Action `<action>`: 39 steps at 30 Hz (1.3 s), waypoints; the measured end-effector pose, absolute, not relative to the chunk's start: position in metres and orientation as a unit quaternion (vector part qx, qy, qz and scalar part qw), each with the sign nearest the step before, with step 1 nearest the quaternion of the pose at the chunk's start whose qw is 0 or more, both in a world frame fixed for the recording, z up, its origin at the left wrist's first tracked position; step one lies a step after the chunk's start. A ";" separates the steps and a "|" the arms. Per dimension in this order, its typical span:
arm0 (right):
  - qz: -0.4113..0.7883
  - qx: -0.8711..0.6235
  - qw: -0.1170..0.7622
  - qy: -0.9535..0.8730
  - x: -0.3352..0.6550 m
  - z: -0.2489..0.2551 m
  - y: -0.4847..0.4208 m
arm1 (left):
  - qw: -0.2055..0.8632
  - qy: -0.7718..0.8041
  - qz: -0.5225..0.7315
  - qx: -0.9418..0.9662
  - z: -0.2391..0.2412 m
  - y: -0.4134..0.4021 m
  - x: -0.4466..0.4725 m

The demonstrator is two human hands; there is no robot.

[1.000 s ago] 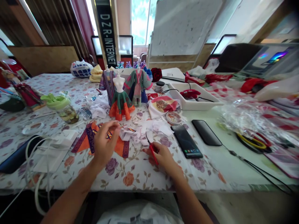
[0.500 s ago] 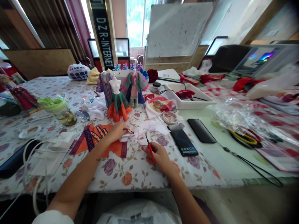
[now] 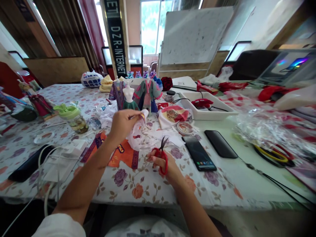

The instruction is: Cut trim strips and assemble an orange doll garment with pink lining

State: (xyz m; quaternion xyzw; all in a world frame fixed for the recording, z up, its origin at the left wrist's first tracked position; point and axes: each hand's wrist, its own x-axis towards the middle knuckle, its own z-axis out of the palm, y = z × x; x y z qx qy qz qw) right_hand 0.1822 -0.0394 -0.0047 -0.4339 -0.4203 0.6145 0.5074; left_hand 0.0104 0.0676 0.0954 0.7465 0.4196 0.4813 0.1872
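My left hand (image 3: pixel 123 123) is raised over the table, thumb and fingers pinching a small patterned fabric strip (image 3: pixel 143 116). White sheer cloth (image 3: pixel 134 140) hangs below the fingertips; whether it is joined to the strip I cannot tell. In my right hand (image 3: pixel 164 164) is a pair of red-handled scissors (image 3: pixel 163 154), fingers in the loops, blades slightly apart and pointing up and away. Orange fabric pieces with purple patterned bands (image 3: pixel 127 154) lie partly under my left forearm. Behind my left hand stands a white doll bust (image 3: pixel 128 93) in a green skirt, its lower part hidden.
Two dressed doll figures (image 3: pixel 147 95) stand behind the bust. Rightward lie a phone (image 3: pixel 199 154), a black phone-like slab (image 3: pixel 219 144) and a white tray (image 3: pixel 209 113). To the left are a green-lidded jar (image 3: pixel 74 118) and a power strip with cables (image 3: pixel 65 161).
My left hand has risen from the cloth scraps, lifting the strip and white cloth. The scissors have turned in my right hand, and their blades have parted. The view has shifted slightly.
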 end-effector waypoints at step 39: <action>0.421 -0.545 0.534 -0.491 0.199 0.021 0.002 | 0.534 0.400 0.424 0.613 0.023 0.042 0.001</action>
